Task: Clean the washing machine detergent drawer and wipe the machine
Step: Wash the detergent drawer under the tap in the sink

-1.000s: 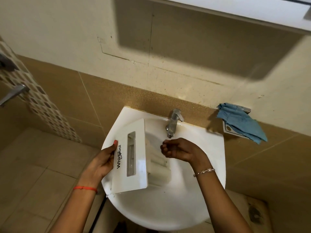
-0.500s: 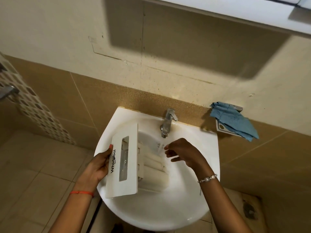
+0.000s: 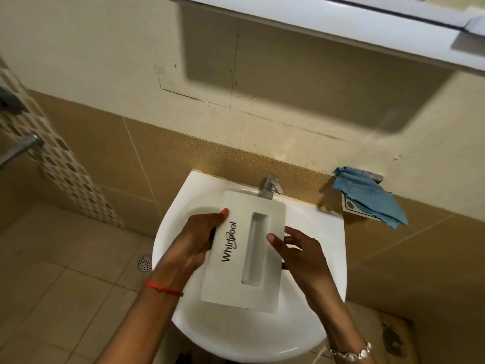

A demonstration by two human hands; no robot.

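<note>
The white detergent drawer (image 3: 231,282) is held over the white sink (image 3: 322,232), its front panel with the brand lettering and handle recess facing up at me. Its compartments are hidden underneath. My left hand (image 3: 194,243) grips the panel's left edge, thumb on the top corner. My right hand (image 3: 296,250) holds the right edge, thumb resting on the face. A blue cloth (image 3: 367,198) hangs on a small wall holder to the right of the sink.
A chrome tap (image 3: 271,186) stands at the back of the sink, just behind the drawer. A white cabinet (image 3: 328,24) juts out overhead. A floor drain (image 3: 145,262) lies in the tiled floor at left, beside a mosaic-tiled wall strip (image 3: 65,164).
The drawer has been turned so its front panel faces up, hiding the compartments. My right hand moved from under the tap onto the drawer's right edge.
</note>
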